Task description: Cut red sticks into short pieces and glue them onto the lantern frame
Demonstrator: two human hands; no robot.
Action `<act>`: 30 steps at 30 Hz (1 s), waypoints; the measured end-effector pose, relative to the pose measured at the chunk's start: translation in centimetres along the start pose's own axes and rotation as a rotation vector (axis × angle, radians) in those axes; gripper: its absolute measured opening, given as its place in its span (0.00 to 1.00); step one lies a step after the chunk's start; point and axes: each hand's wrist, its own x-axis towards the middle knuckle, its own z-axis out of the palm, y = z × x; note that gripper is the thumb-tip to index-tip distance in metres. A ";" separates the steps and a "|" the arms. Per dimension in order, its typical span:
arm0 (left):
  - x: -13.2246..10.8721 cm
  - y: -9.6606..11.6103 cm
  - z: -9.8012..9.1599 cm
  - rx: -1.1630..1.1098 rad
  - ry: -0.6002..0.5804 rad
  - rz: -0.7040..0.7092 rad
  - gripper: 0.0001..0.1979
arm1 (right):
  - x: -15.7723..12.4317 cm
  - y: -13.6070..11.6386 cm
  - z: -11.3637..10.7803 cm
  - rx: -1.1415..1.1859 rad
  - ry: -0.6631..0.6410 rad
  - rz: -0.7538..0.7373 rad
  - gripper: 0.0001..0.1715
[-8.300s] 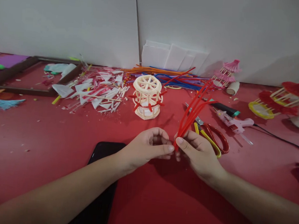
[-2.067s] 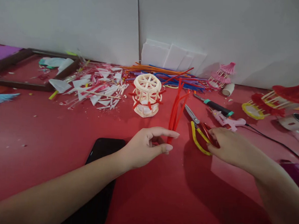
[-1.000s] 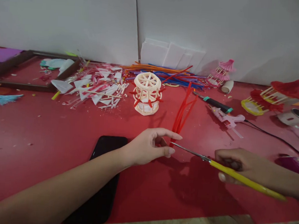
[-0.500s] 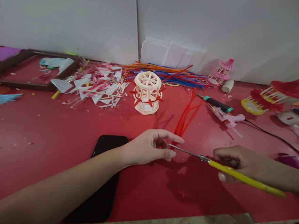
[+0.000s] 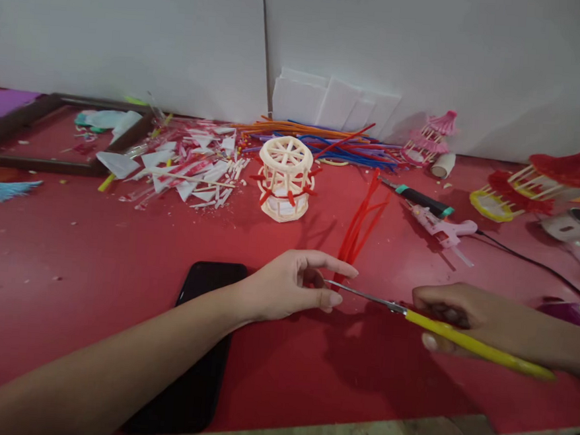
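While left hand (image 5: 285,290), half curled, holds thin red stems (image 5: 352,242), right hand (image 5: 482,317), closed, grips yellow-handled scissors (image 5: 436,327), blades (image 5: 361,293) at stems' lower end

We see the left hand (image 5: 280,286) and forearm (image 5: 126,358) bare. We likewise see a bare right hand (image 5: 479,315), its thumbnail (image 5: 429,342) visible.

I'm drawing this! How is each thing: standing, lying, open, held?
Red strips: in left hand, bunched, tips spread
Scissors: in right hand, edge-on; can't tell if open
White cage: standing upright
Phone: flat, dark
Glue gun: lying, corded
Tube: lying
Frame: lying flat
White sheets: leaning on wall
Scraps: heaped
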 end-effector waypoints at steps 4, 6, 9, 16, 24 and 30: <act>0.0 0.0 -0.1 -0.004 -0.008 -0.008 0.23 | 0.2 0.0 0.1 0.006 -0.010 0.005 0.24; -0.1 0.0 -0.1 -0.011 -0.009 -0.017 0.23 | 0.3 0.1 0.1 0.017 -0.008 0.002 0.24; -0.1 0.0 0.0 -0.016 -0.007 -0.019 0.22 | 0.7 0.3 0.2 0.034 -0.011 0.000 0.25; 0.1 0.0 -0.2 -0.023 0.000 -0.028 0.22 | 1.0 0.5 0.5 0.087 -0.062 -0.008 0.26; 0.0 0.1 0.0 -0.051 -0.040 -0.057 0.20 | 0.5 0.1 0.3 0.016 -0.121 0.001 0.25; 0.0 0.0 0.0 -0.074 -0.031 0.008 0.21 | 0.5 0.8 1.4 -0.024 -0.079 -0.006 0.29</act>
